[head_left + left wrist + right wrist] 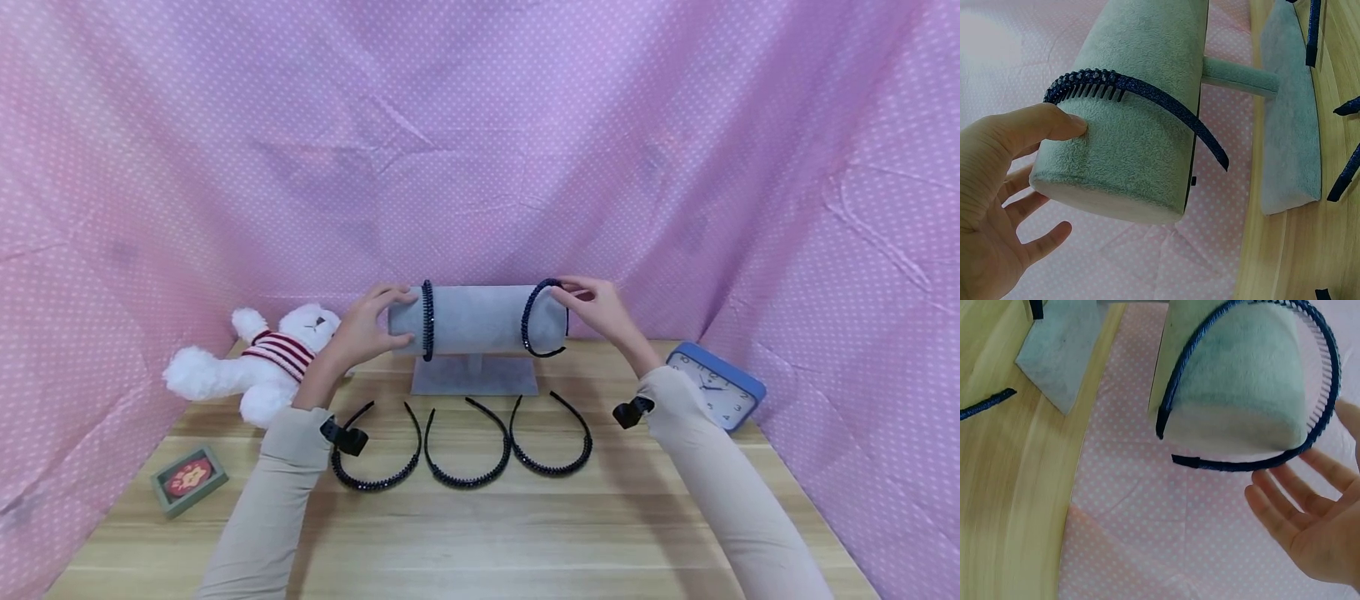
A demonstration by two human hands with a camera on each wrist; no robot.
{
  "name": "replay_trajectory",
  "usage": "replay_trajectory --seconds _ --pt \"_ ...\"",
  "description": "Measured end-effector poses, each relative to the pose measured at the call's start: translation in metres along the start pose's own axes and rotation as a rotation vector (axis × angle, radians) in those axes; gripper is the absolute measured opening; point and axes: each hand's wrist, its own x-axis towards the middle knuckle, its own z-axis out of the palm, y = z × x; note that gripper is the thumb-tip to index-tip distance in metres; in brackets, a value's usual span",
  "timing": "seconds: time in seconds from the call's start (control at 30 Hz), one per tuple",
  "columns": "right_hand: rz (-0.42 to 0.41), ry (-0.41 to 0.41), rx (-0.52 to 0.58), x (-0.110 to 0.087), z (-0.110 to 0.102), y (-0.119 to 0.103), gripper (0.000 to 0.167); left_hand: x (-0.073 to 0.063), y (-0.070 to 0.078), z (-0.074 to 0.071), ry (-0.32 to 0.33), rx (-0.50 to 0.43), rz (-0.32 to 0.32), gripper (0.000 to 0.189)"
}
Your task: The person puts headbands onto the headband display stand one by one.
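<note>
A grey plush display stand (476, 321) holds its padded roll level above a flat base. My left hand (363, 329) grips the roll's left end, its thumb (1063, 125) lying on the plush and some fingers spread past the end. Close beside that thumb, a dark beaded headband (428, 321) with comb teeth sits around the roll. At the other end, my right hand (603, 308) pinches a second dark headband (1335, 369) by its curved part. This band slants around the roll's right end, one tip over the plush and the other beyond the end face.
Three more dark headbands lie in a row before the stand: left (375, 485), middle (468, 482) and right (552, 471). A white plush bear (281, 358) and a small green frame (189, 481) are at left. A blue clock (718, 385) leans at right.
</note>
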Motion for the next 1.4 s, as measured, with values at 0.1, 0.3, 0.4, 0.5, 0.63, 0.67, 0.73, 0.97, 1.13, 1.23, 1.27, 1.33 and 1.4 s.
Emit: replay_trajectory --seconds 0.1,0.3,0.4,0.5,0.63,0.67,0.73,0.97,1.13,1.23,1.27,1.33,1.4 --pt "0.026 -0.04 -0.011 -0.004 0.003 -0.003 0.066 0.0 -0.001 0.0 0.002 -0.005 0.002 0.059" --pt "0.059 -0.072 -0.035 -0.009 0.009 -0.009 0.081 0.001 -0.003 0.0 -0.001 -0.009 0.001 0.059" --pt "0.069 -0.094 -0.033 -0.011 0.013 -0.013 0.089 0.001 -0.004 -0.001 0.001 -0.005 -0.002 0.059" --pt "0.073 -0.115 -0.05 -0.013 0.017 -0.016 0.097 0.0 -0.004 -0.001 0.001 -0.001 -0.007 0.059" --pt "0.04 -0.115 -0.108 -0.013 0.02 -0.015 0.102 0.0 -0.004 -0.002 -0.001 0.003 -0.013 0.059" --pt "0.031 -0.115 -0.118 -0.013 0.02 -0.014 0.103 0.0 -0.004 -0.002 -0.002 0.003 -0.015 0.059" --pt "0.031 -0.128 -0.095 -0.012 0.02 -0.013 0.103 0.0 -0.004 -0.001 -0.003 0.001 -0.015 0.059" --pt "0.087 -0.214 0.051 -0.004 0.012 -0.005 0.098 0.0 -0.003 0.0 0.0 0.008 -0.015 0.06" --pt "0.087 -0.26 0.101 0.003 0.008 0.002 0.092 0.0 -0.003 0.001 -0.002 0.012 -0.012 0.06" --pt "0.094 -0.279 0.136 0.006 0.006 0.004 0.09 0.0 -0.003 0.001 -0.001 0.013 -0.008 0.06" --pt "0.096 -0.285 0.144 0.007 0.005 0.005 0.089 0.0 -0.004 0.0 -0.001 0.012 -0.007 0.06" --pt "0.099 -0.294 0.15 0.008 0.004 0.006 0.088 0.001 -0.004 0.0 0.001 0.011 -0.004 0.06" --pt "0.105 -0.304 0.154 0.011 0.003 0.007 0.086 0.001 -0.005 0.0 0.004 0.011 0.0 0.06"
